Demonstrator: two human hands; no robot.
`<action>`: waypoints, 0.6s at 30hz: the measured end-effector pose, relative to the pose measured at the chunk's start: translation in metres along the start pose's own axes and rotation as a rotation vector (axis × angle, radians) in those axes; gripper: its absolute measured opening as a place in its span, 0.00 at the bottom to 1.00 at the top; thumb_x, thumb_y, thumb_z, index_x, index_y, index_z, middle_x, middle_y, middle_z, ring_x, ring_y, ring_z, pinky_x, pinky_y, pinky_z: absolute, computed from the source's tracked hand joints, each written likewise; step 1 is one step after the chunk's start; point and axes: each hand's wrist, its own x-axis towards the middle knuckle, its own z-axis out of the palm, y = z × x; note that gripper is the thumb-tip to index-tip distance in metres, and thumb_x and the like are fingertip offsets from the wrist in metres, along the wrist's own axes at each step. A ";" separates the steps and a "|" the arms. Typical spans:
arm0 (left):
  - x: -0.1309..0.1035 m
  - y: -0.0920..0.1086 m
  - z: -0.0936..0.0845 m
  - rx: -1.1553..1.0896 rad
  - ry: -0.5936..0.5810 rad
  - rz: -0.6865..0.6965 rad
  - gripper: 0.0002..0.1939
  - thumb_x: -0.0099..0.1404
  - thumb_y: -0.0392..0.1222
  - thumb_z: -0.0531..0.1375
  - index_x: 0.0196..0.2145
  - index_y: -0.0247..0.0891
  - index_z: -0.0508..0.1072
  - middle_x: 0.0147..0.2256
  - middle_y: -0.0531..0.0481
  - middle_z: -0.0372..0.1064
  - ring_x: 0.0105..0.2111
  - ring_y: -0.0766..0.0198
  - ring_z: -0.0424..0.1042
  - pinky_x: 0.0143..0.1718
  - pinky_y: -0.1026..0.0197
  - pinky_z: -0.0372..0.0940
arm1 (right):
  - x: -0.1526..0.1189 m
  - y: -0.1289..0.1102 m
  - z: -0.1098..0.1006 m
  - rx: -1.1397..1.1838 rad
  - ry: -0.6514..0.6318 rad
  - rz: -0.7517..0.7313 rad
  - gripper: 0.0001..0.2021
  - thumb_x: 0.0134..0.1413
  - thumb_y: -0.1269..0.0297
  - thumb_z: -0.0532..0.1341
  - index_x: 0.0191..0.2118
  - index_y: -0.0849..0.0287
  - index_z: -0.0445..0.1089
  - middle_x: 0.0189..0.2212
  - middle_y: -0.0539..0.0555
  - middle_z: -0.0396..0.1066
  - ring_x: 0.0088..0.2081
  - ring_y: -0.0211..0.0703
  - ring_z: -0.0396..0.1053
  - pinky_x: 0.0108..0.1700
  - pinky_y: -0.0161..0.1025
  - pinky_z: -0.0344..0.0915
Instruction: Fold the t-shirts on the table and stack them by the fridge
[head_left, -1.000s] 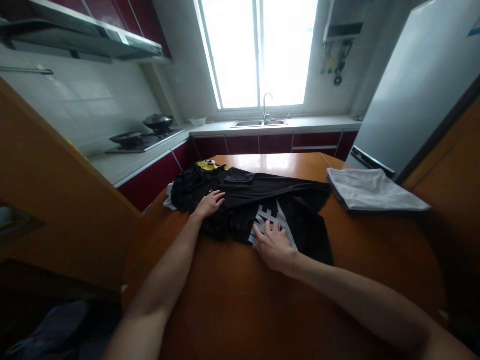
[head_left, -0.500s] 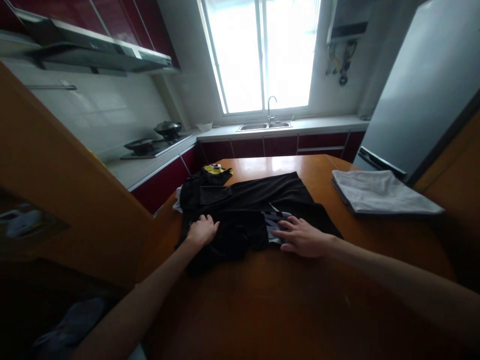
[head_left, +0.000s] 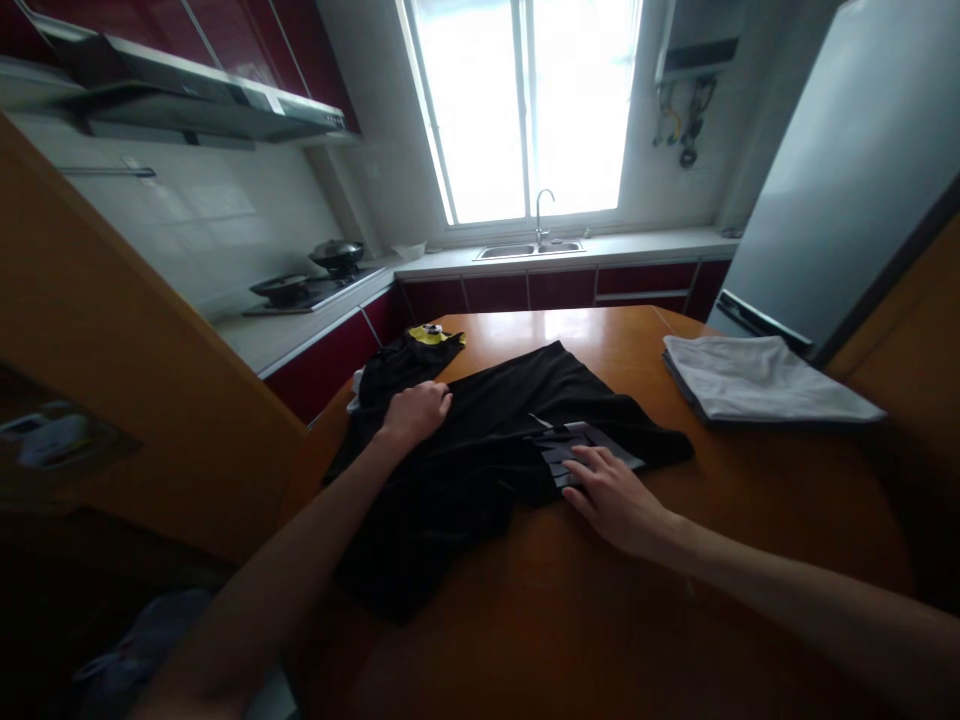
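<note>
A black garment lies spread and rumpled across the wooden table, with a grey patterned panel on its right part. Whether it is a shirt or shorts, I cannot tell. My left hand is closed on the garment's upper left part, its fingers curled into the cloth. My right hand rests flat on the patterned panel, fingers stretched out and slightly apart. Behind my left hand sits a bunched dark cloth with a yellow part.
A folded light grey cloth lies on the right of the wooden table. Beyond the table are a counter with a sink, and a stove with pans on the left. A fridge stands at right.
My left hand has moved up and slightly right. The garment has shifted with it, its lower left part now spreading nearer to me. My right hand has slid slightly down.
</note>
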 end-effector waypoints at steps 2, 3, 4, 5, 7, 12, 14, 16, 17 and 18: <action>0.027 0.006 0.021 -0.180 -0.023 0.238 0.21 0.72 0.48 0.52 0.55 0.42 0.76 0.57 0.44 0.72 0.55 0.52 0.73 0.58 0.54 0.64 | -0.009 -0.006 0.005 -0.015 -0.051 -0.002 0.23 0.68 0.53 0.53 0.62 0.57 0.70 0.65 0.64 0.62 0.64 0.60 0.59 0.62 0.56 0.61; 0.040 0.009 0.033 -0.256 -0.052 0.357 0.22 0.71 0.48 0.52 0.57 0.41 0.74 0.59 0.45 0.70 0.58 0.55 0.70 0.62 0.56 0.61 | -0.013 -0.007 0.007 -0.024 -0.074 -0.011 0.24 0.69 0.52 0.53 0.62 0.57 0.69 0.65 0.64 0.62 0.64 0.61 0.59 0.62 0.57 0.60; 0.053 0.011 0.045 -0.313 -0.071 0.446 0.24 0.71 0.49 0.53 0.59 0.40 0.72 0.61 0.46 0.69 0.61 0.57 0.67 0.64 0.58 0.59 | -0.016 -0.007 0.009 -0.035 -0.091 -0.020 0.24 0.69 0.51 0.53 0.63 0.57 0.68 0.66 0.63 0.61 0.65 0.61 0.58 0.63 0.57 0.59; 0.065 0.013 0.057 -0.351 -0.086 0.507 0.25 0.70 0.49 0.53 0.61 0.40 0.71 0.63 0.46 0.66 0.63 0.58 0.65 0.66 0.58 0.56 | -0.019 -0.007 0.010 -0.048 -0.103 -0.028 0.24 0.69 0.52 0.52 0.64 0.56 0.67 0.67 0.63 0.60 0.65 0.61 0.58 0.64 0.57 0.58; 0.090 0.016 0.077 -0.406 -0.097 0.558 0.26 0.70 0.50 0.54 0.62 0.40 0.70 0.65 0.46 0.63 0.65 0.58 0.61 0.68 0.55 0.54 | -0.024 -0.005 0.011 -0.070 -0.116 -0.046 0.24 0.70 0.54 0.52 0.65 0.55 0.66 0.67 0.61 0.59 0.65 0.60 0.58 0.65 0.58 0.57; 0.154 0.029 0.106 -0.557 -0.092 0.570 0.27 0.70 0.52 0.52 0.58 0.36 0.74 0.64 0.42 0.65 0.67 0.56 0.58 0.70 0.52 0.50 | -0.033 -0.007 0.010 -0.092 -0.035 -0.039 0.24 0.67 0.58 0.57 0.66 0.51 0.64 0.70 0.60 0.55 0.64 0.59 0.60 0.63 0.57 0.61; 0.175 0.038 0.113 -0.555 -0.112 0.619 0.29 0.70 0.55 0.51 0.61 0.36 0.72 0.65 0.43 0.62 0.68 0.55 0.56 0.70 0.51 0.48 | -0.035 -0.007 0.010 -0.107 0.038 -0.003 0.26 0.65 0.60 0.59 0.67 0.52 0.62 0.70 0.61 0.54 0.64 0.60 0.61 0.62 0.57 0.63; 0.190 0.047 0.119 -0.501 -0.165 0.686 0.31 0.71 0.57 0.51 0.66 0.39 0.66 0.69 0.44 0.56 0.70 0.55 0.51 0.71 0.50 0.45 | -0.037 -0.004 0.011 -0.128 0.097 0.048 0.27 0.64 0.60 0.60 0.67 0.54 0.62 0.68 0.62 0.59 0.63 0.61 0.62 0.61 0.57 0.65; 0.196 0.051 0.122 -0.459 -0.198 0.706 0.32 0.72 0.58 0.50 0.68 0.42 0.63 0.70 0.45 0.52 0.71 0.54 0.48 0.71 0.47 0.43 | -0.037 -0.001 0.012 -0.140 0.114 0.072 0.27 0.64 0.59 0.61 0.66 0.56 0.63 0.66 0.63 0.62 0.62 0.61 0.63 0.60 0.58 0.66; 0.200 0.053 0.124 -0.413 -0.229 0.709 0.33 0.72 0.59 0.50 0.69 0.44 0.61 0.71 0.45 0.49 0.72 0.53 0.45 0.71 0.43 0.40 | -0.038 0.003 0.013 -0.152 0.122 0.091 0.26 0.63 0.58 0.61 0.65 0.57 0.65 0.64 0.63 0.65 0.61 0.62 0.65 0.59 0.58 0.66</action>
